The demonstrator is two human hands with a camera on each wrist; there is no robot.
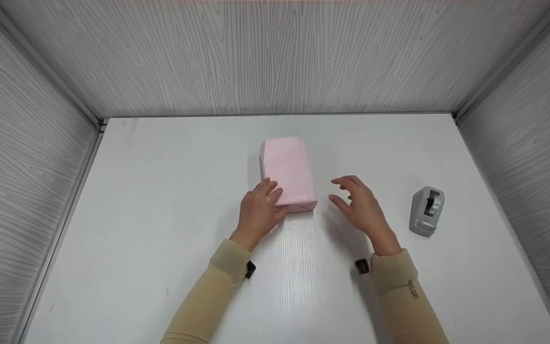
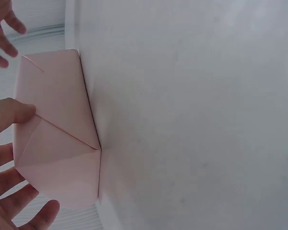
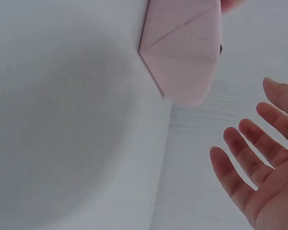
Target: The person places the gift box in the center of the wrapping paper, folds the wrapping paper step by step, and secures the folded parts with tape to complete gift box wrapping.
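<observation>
A box wrapped in pink paper (image 1: pixel 288 167) lies on the white table, its folded end flap (image 2: pixel 62 115) turned toward me. My left hand (image 1: pixel 259 210) holds the box at its near left corner. In the left wrist view its thumb (image 2: pixel 24 112) presses on the folded end, while the other fingers spread along the side and top. To the right of the box my right hand (image 1: pixel 361 208) hovers apart from it, fingers loosely bent and holding nothing. The right wrist view shows those fingers (image 3: pixel 252 153) spread, with the box's folded end (image 3: pixel 182 57) beyond them.
A grey tape dispenser (image 1: pixel 427 211) with a roll in it stands on the table (image 1: pixel 160 191) to the right of my right hand. Grey wood-grain panels (image 1: pixel 275 57) wall the table at the back and both sides.
</observation>
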